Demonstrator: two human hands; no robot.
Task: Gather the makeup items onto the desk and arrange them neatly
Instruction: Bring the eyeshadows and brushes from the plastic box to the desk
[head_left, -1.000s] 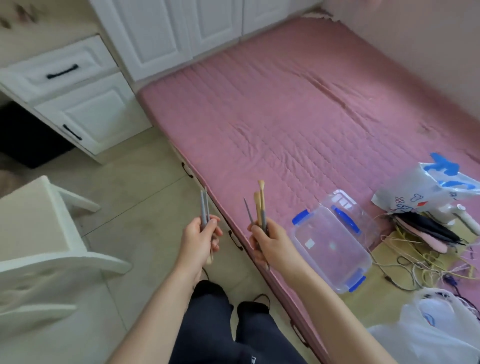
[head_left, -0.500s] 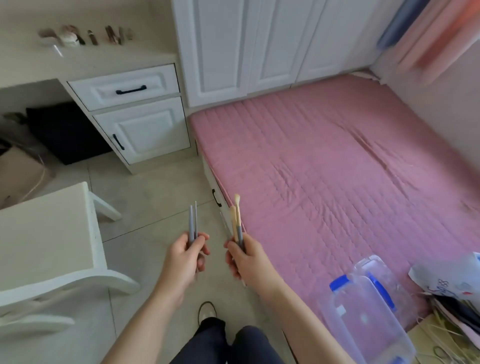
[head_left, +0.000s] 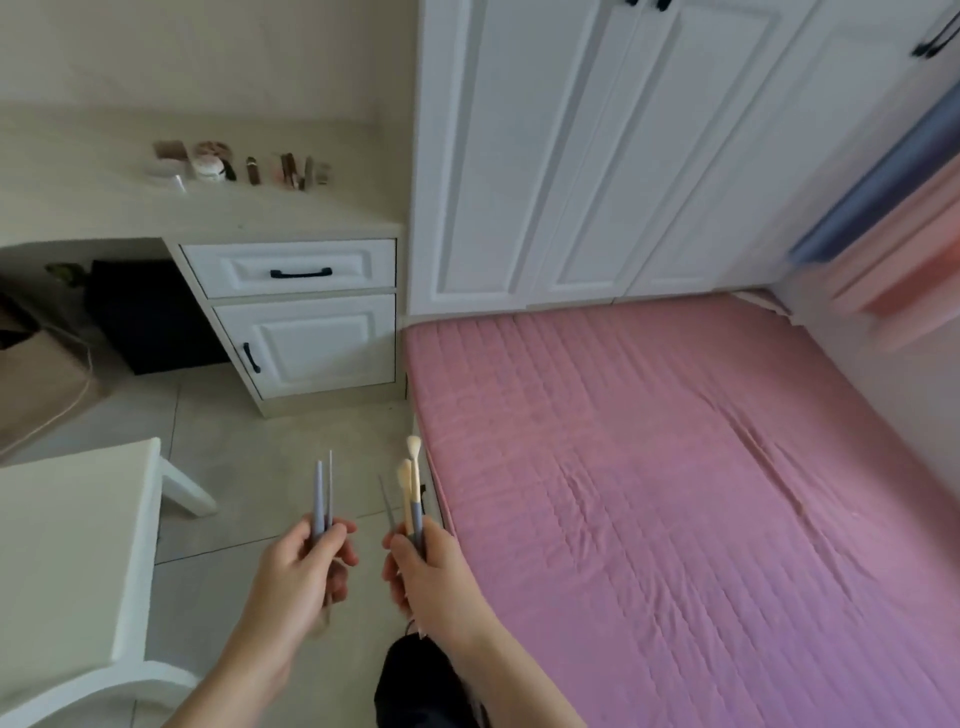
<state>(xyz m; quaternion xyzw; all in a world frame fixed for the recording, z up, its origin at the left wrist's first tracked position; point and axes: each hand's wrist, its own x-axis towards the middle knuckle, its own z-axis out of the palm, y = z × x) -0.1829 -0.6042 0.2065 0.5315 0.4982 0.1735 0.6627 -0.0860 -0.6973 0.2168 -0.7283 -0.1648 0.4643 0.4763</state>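
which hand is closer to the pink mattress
Right. The right hand, gripping makeup brushes, is right beside the near edge of the pink mattress. The left hand, gripping grey brush handles, is farther left over the floor.

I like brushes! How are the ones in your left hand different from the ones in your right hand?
The left brushes point thin grey handle ends up; the right brushes show fluffy cream tips on top. The left bunch looks like two, the right like three. Both bunches stand upright, each gripped in a hand.

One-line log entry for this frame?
left hand: grips two grey handles | right hand: grips brushes | desk: ahead
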